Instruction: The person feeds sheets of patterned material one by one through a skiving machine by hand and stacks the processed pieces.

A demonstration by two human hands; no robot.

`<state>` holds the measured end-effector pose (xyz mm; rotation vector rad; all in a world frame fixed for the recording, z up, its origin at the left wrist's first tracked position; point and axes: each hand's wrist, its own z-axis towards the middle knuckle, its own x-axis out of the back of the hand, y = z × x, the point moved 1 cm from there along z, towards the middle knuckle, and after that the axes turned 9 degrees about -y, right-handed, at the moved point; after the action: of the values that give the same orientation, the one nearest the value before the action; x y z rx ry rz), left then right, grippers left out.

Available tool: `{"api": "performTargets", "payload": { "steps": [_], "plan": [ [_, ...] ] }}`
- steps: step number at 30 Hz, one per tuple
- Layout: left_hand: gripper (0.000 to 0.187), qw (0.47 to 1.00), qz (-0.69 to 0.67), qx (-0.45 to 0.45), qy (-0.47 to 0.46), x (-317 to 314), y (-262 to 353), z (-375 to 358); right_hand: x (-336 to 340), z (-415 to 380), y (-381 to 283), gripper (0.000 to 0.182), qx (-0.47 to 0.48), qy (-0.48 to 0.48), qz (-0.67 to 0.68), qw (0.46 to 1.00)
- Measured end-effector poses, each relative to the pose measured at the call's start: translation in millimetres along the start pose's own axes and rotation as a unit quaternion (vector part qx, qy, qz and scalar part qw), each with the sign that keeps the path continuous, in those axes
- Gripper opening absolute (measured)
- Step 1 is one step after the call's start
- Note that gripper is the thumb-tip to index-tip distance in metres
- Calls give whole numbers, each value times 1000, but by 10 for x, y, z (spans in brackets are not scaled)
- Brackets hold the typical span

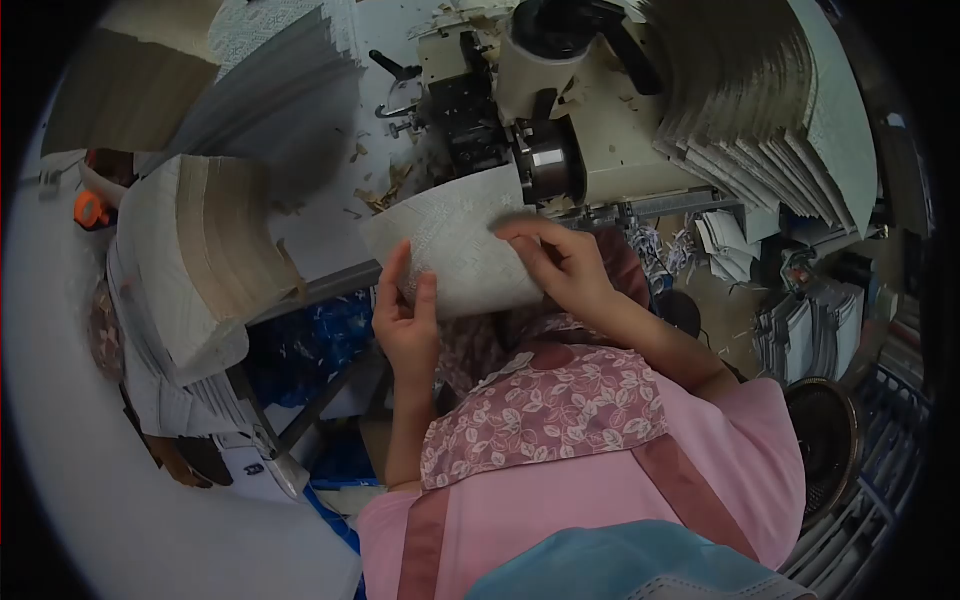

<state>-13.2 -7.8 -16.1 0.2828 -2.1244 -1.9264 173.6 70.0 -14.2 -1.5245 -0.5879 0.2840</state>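
A white sheet with an embossed pattern (pixel 462 250) is in front of me, its far edge close to the machine's dark metal head (pixel 470 125) and shiny cylinder (pixel 550 160). At its left edge, my left hand (pixel 408 315) holds the sheet with the thumb on top and the fingers along the side. My right hand (pixel 568 265) is closed at the right part of the sheet, index finger and thumb pinched together and slightly blurred. The sheet's material cannot be told.
Stacked sheets (pixel 215 225) stand at the left, with a taller stack (pixel 270 100) behind. Another large stack (pixel 770 110) fans out at right. Offcuts (pixel 385 190) litter the white table. Below right are bundled pieces (pixel 815 325) and a round fan (pixel 825 440).
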Motion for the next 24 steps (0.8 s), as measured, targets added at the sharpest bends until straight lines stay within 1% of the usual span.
{"api": "performTargets", "payload": {
  "steps": [2,4,8,11,14,18,20,24],
  "plan": [
    [41,1000,8,4,-5,1,28,86,31,50,-21,19,-4,12,3,1000],
    [41,999,34,20,-6,-23,62,118,56,97,-56,19,-28,27,-2,999],
    [40,998,59,-8,4,-82,96,164,83,118,13,18,-61,29,28,997],
    [40,997,77,6,7,-111,96,165,103,167,73,18,-60,29,51,996],
    [40,998,56,-18,10,-132,31,183,112,149,85,18,-61,29,61,996],
    [40,998,54,-20,2,-136,41,179,121,154,67,18,-69,26,62,995],
    [40,998,60,-31,-3,-137,54,188,102,159,116,18,-45,39,68,996],
    [37,999,49,-6,-5,-124,65,193,86,157,134,17,-34,45,69,996]
  ]
}}
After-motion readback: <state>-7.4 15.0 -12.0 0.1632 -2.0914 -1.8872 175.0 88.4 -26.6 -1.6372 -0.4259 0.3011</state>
